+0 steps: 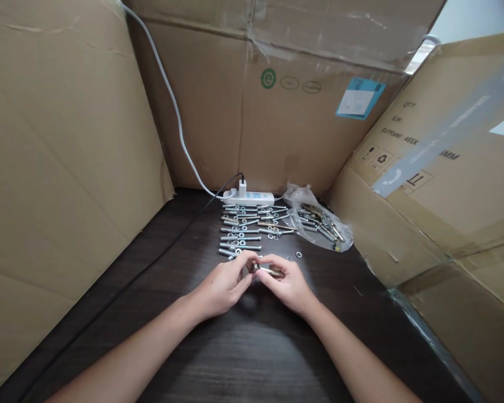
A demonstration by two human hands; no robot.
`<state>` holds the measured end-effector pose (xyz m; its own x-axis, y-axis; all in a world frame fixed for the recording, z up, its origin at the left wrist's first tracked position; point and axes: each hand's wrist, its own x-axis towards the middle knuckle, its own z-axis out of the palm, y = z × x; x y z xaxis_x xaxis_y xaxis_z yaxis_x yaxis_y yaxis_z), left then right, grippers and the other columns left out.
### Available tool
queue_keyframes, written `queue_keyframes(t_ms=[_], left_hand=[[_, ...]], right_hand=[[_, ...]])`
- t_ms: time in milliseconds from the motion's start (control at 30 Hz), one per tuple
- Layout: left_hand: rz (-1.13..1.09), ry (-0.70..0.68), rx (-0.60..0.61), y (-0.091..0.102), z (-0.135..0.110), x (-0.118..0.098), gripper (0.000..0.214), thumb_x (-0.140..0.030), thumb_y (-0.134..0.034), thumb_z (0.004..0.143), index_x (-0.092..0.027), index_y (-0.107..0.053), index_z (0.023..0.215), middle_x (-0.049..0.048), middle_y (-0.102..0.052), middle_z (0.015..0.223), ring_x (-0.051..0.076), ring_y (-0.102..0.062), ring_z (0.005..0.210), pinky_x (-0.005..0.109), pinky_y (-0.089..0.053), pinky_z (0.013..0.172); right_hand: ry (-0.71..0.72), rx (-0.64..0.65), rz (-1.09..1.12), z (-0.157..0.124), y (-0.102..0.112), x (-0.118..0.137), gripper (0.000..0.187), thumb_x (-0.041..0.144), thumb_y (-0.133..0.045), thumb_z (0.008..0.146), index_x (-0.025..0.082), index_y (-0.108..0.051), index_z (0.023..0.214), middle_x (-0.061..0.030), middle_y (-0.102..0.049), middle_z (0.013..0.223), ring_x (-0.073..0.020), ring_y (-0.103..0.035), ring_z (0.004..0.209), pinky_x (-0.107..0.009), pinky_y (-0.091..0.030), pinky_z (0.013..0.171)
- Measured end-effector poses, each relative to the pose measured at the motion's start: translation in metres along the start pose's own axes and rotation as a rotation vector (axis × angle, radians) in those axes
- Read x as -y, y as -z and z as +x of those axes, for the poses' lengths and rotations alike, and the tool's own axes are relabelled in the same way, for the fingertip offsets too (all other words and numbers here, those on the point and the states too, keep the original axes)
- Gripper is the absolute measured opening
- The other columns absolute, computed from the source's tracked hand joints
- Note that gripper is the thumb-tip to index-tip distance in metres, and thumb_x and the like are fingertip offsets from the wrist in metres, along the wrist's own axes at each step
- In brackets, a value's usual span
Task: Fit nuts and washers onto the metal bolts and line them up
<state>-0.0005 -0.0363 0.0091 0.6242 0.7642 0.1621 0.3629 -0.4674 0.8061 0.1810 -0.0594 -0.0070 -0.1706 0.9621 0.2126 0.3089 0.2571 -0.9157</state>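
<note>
My right hand (292,284) is closed around a brass-coloured bolt (274,272), which lies along the fingers and points left. At the bolt's left end, the thumb and fingers of my left hand (222,284) pinch around a small metal piece, perhaps a nut; the fingertips hide most of it. Both hands meet above the dark table. Just beyond them lie rows of silver bolts (247,230) with washers and nuts among them. Two loose washers (298,255) rest just past my right hand.
A clear plastic bag (315,224) of bolts lies at the back right. Behind the rows stands a white power strip (256,198) with a charger plugged in. A black cable (151,255) crosses the dark table (243,358) on the left. Cardboard boxes (218,112) wall in three sides.
</note>
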Motion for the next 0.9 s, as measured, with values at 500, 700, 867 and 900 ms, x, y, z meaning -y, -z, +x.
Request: queue_keyframes(t_ms=[500, 700, 867, 900], left_hand=[[-0.054, 0.015, 0.02, -0.0011, 0.0017, 0.0037, 0.016, -0.024, -0.038, 0.092, -0.022, -0.044, 0.106, -0.0004, -0.06, 0.091, 0.013, -0.057, 0.081, 0.023, -0.042, 0.073], [-0.101, 0.002, 0.074, -0.0001, 0.0024, 0.0013, 0.017, -0.025, -0.037, 0.093, -0.022, -0.047, 0.107, 0.0001, -0.06, 0.099, 0.014, -0.055, 0.089, 0.023, -0.041, 0.078], [-0.04, 0.016, 0.102, 0.0025, 0.0025, 0.0012, 0.023, -0.033, -0.034, 0.095, -0.019, -0.052, 0.089, -0.0013, -0.059, 0.083, 0.012, -0.053, 0.074, 0.022, -0.037, 0.066], [-0.02, 0.018, 0.104, 0.0028, 0.0025, 0.0019, 0.026, -0.034, -0.033, 0.095, -0.019, -0.051, 0.084, -0.0018, -0.057, 0.078, 0.012, -0.052, 0.07, 0.022, -0.036, 0.064]], right_hand=[[-0.034, -0.002, 0.067, -0.0023, -0.0017, -0.0037, 0.021, 0.028, -0.062, 0.077, 0.019, -0.056, 0.096, 0.0028, -0.058, 0.062, -0.0079, -0.045, 0.048, -0.019, -0.036, 0.046], [-0.067, 0.019, 0.083, -0.0024, -0.0002, -0.0008, 0.018, 0.027, -0.062, 0.077, 0.018, -0.054, 0.091, 0.0077, -0.045, 0.051, -0.0048, -0.03, 0.043, -0.018, -0.023, 0.043], [-0.085, 0.039, 0.117, -0.0039, -0.0014, 0.0019, 0.017, 0.026, -0.061, 0.077, 0.018, -0.054, 0.091, 0.0082, -0.042, 0.05, -0.0049, -0.029, 0.043, -0.019, -0.021, 0.042], [-0.085, 0.043, 0.108, -0.0042, -0.0018, 0.0019, 0.017, 0.026, -0.061, 0.077, 0.018, -0.054, 0.09, 0.0088, -0.04, 0.049, -0.005, -0.028, 0.042, -0.019, -0.02, 0.042]])
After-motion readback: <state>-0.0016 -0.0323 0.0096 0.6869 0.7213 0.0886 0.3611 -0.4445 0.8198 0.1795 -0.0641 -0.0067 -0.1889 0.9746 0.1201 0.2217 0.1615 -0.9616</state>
